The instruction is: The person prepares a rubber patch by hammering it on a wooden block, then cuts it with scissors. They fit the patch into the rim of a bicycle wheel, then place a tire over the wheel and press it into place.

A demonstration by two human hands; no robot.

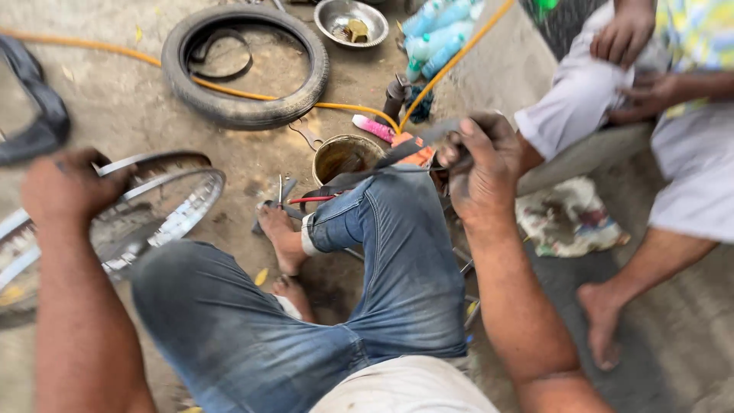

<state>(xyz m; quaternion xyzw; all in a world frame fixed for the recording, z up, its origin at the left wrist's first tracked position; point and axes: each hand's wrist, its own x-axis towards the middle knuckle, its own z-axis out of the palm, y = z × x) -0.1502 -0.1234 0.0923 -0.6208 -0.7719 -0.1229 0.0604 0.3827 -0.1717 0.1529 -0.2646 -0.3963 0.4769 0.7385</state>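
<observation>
Two grimy hands work a bicycle wheel repair: the left hand [67, 186] clamps the rim [164, 200] at nine o'clock to steady it, while the right hand [480, 164], fisted, pulls a dark strap [382, 160] taut across the knee [397, 200].

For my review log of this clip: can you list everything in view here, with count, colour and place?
wheel rim: one, silver, left, under the left hand
tyre: one, black, top centre on the ground
hose: one, orange, running across the tyre to top right
metal bowl: one, silver, top centre
plastic bottles: several, pale blue, top, right of the bowl
can: one, rusty, centre, beyond the knee
rag: one, stained, patterned, right, on the ground
another person: one, light clothes, seated right
rubber strip: one, black, held in the right hand
left hand: on the rim
right hand: closed on the strip
</observation>
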